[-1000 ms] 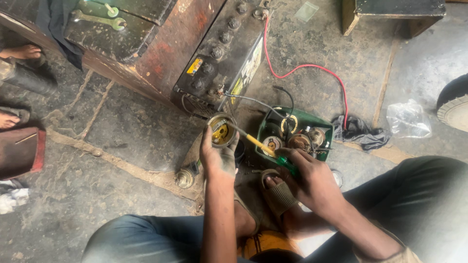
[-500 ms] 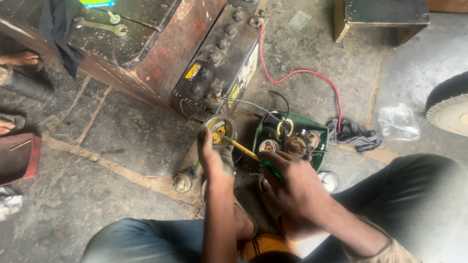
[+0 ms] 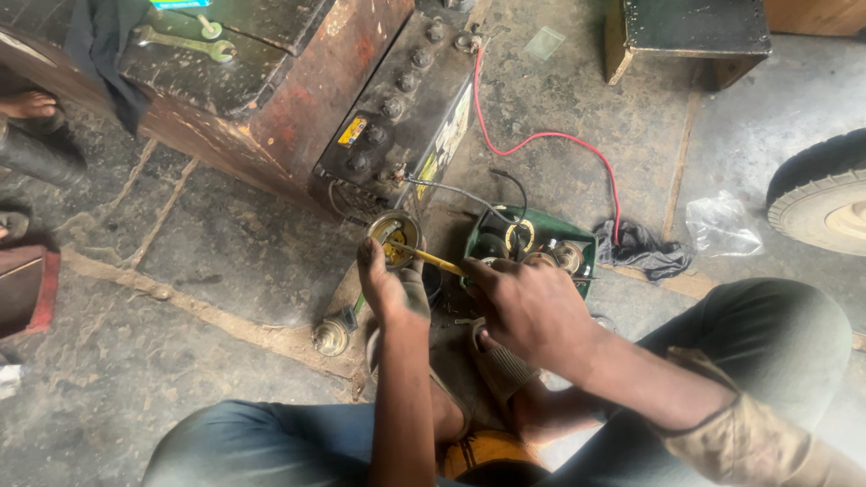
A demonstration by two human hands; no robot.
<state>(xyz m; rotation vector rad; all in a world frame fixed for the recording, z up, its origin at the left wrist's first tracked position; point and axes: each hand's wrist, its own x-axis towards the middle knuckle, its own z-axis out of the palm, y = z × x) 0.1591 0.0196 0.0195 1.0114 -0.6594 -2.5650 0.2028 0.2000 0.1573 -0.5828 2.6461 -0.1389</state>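
My left hand [image 3: 390, 287] grips a small round tin [image 3: 395, 236] with yellow paste inside, low over the concrete floor. A thin yellow-handled tool [image 3: 433, 260] is in my right hand [image 3: 528, 302], and its tip reaches into the tin. Just beyond my right hand lies a green tray [image 3: 532, 245] that holds round metal parts and wires. Behind the tin a black car battery [image 3: 406, 117] leans against a rusty metal box [image 3: 271, 90]. A red wire [image 3: 559, 140] runs from the battery down to the tray.
Two spanners [image 3: 185, 41] lie on top of the rusty box. A dark rag [image 3: 642, 248] and a clear plastic bag [image 3: 722, 227] lie right of the tray, near a tyre [image 3: 821, 194]. Another person's feet [image 3: 27, 106] show at the left edge. A small metal fitting [image 3: 330, 335] sits by my knee.
The view has shifted a little. Both hands stay together at the tin, and the tool's tip has moved into the paste.
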